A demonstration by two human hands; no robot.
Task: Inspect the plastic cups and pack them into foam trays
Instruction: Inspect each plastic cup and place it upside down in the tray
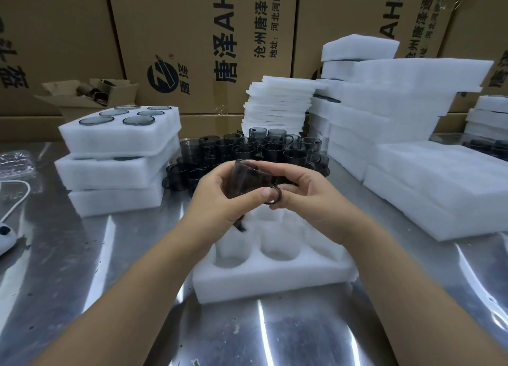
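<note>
Currently held: smoky translucent plastic cup with a loop handle (247, 180), tipped on its side, above the far end of the white foam tray with round pockets (275, 280) and clear of it.
Left hand (220, 200): fingers and thumb curled round the cup body, thumb pressing near the handle.
Right hand (308, 198): fingers curled at the handle side, pinching the cup there.
Handling: likely light, stiff and thin-walled. Smooth sides may slip, so take it by the body or handle; don't squeeze the rim.
Stock: cluster of dark plastic cups (247, 148) stands just behind the hands on the shiny metal surface (82, 255).
Edges: stack of filled foam trays (118, 145) to the left; tall piles of white foam (412, 173) to the right, near the tray.
Room: open surface in front of and left of the tray. The pockets in view look unfilled; the ones under the hands are hidden.
</note>
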